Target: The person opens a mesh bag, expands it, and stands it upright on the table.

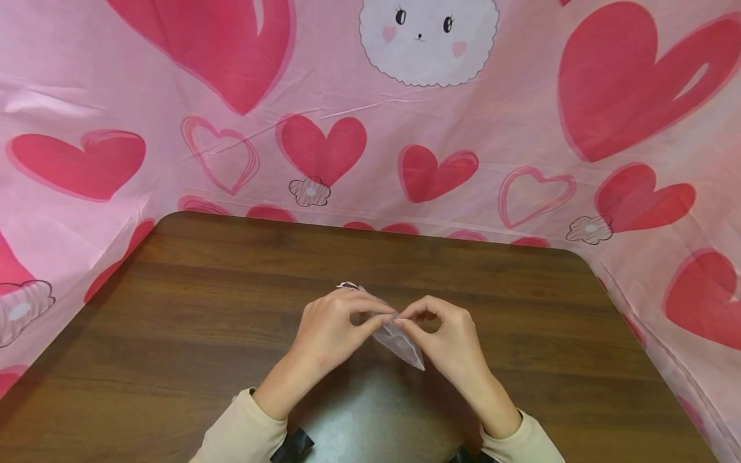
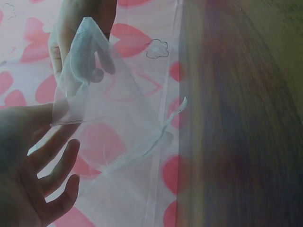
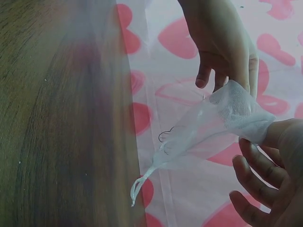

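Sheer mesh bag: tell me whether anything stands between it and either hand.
Nothing visible does: the left hand and right hand both pinch the sheer mesh bag directly, no other object between.

Dark wood-grain table (image 1: 202, 308), round-cornered; pink backdrop (image 1: 382, 96) (red hearts (image 1: 608, 90), sketched flowers (image 1: 310, 191)) on three sides.

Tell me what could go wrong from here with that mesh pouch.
The sheer mesh pouch could slip, since the left hand and right hand each pinch only a small part of it. Pulling them apart might stretch or tear its thin mesh. The drawstring, its end loose, could snag or tangle.
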`<state>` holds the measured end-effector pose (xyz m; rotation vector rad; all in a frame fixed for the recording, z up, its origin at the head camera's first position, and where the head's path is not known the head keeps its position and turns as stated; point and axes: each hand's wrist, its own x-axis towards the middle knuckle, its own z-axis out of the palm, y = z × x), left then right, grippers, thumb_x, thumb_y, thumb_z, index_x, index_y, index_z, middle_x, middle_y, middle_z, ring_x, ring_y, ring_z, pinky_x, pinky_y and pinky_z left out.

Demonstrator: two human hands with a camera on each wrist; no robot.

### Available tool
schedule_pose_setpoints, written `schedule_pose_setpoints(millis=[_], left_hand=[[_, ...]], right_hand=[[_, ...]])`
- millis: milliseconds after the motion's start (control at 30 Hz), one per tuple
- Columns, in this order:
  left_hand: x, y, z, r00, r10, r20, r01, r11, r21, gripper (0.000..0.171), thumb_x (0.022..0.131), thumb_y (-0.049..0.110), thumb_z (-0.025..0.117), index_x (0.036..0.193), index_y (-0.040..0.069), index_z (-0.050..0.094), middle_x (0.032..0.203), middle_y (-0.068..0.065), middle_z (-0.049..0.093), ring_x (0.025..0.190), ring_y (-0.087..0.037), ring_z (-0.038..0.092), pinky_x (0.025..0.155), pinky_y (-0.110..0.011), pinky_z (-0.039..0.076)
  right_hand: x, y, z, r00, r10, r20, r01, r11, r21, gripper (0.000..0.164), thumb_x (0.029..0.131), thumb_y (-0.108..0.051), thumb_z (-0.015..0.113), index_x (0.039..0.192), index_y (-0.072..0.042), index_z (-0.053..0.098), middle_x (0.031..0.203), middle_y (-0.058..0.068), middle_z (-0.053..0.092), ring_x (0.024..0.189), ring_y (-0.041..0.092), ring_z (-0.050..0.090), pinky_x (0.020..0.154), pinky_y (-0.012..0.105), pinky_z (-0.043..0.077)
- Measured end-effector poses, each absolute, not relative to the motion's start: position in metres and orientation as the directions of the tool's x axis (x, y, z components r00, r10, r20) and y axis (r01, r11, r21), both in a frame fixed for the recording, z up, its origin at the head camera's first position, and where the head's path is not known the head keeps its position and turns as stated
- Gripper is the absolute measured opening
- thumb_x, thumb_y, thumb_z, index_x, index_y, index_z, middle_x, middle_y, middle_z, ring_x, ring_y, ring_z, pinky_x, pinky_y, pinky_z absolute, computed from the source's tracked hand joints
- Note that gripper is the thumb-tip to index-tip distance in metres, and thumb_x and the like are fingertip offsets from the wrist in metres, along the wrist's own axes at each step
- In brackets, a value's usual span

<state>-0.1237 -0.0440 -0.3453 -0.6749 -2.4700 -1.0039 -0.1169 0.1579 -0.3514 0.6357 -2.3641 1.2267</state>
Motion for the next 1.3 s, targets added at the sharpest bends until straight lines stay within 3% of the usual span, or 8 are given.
schedule_pose_setpoints(millis=[233,533,733,1067,1300], left_hand=[[-0.1243,-0.0448,-0.3445,-0.811,0.207,0.548,0.530,0.659,0.534,0.013,0.081,0.028,0.084,0.092,0.034,0.080,0.083,0.019,0.070,0.066,-0.001,0.055,0.053,-0.025,0.040],[-0.1250,-0.0456,-0.3440,-0.826,0.150,0.544,0.497,0.649,0.576,0.015,0.079,0.025,0.085,0.092,0.032,0.080,0.078,0.017,0.067,0.066,0.001,0.054,0.054,-0.026,0.040],[-0.1248,-0.0454,-0.3442,-0.823,0.151,0.548,0.502,0.646,0.575,0.015,0.080,0.025,0.085,0.091,0.032,0.080,0.078,0.017,0.067,0.065,0.001,0.053,0.055,-0.027,0.040],[-0.1240,-0.0438,-0.3448,-0.844,0.184,0.504,0.491,0.644,0.586,0.016,0.081,0.024,0.084,0.094,0.032,0.079,0.073,0.019,0.061,0.063,-0.004,0.053,0.054,-0.027,0.039],[-0.1221,-0.0429,-0.3453,-0.866,0.215,0.452,0.470,0.657,0.589,0.017,0.080,0.029,0.084,0.096,0.032,0.079,0.075,0.020,0.061,0.067,-0.005,0.057,0.057,-0.028,0.041]], right_hand=[[-0.1170,0.1576,-0.3518,-0.827,-0.220,0.518,-0.552,0.499,-0.668,0.014,0.081,-0.005,0.081,0.090,-0.015,0.076,0.083,-0.012,0.071,0.074,0.006,0.064,0.070,0.033,0.054],[-0.1153,0.1586,-0.3502,-0.833,-0.243,0.497,-0.545,0.515,-0.662,0.013,0.085,-0.008,0.079,0.095,-0.015,0.078,0.087,-0.011,0.072,0.078,0.005,0.065,0.071,0.034,0.053],[-0.1142,0.1583,-0.3493,-0.835,-0.251,0.490,-0.543,0.525,-0.656,0.009,0.084,-0.006,0.079,0.091,-0.011,0.079,0.086,-0.003,0.074,0.079,0.006,0.066,0.070,0.029,0.052],[-0.1141,0.1587,-0.3495,-0.838,-0.198,0.509,-0.520,0.572,-0.634,0.014,0.077,-0.003,0.084,0.084,-0.013,0.078,0.081,-0.011,0.072,0.074,0.004,0.065,0.068,0.030,0.052],[-0.1147,0.1582,-0.3487,-0.842,-0.173,0.511,-0.508,0.572,-0.644,0.017,0.075,0.000,0.084,0.081,-0.015,0.077,0.078,-0.013,0.072,0.071,0.003,0.064,0.070,0.038,0.052]])
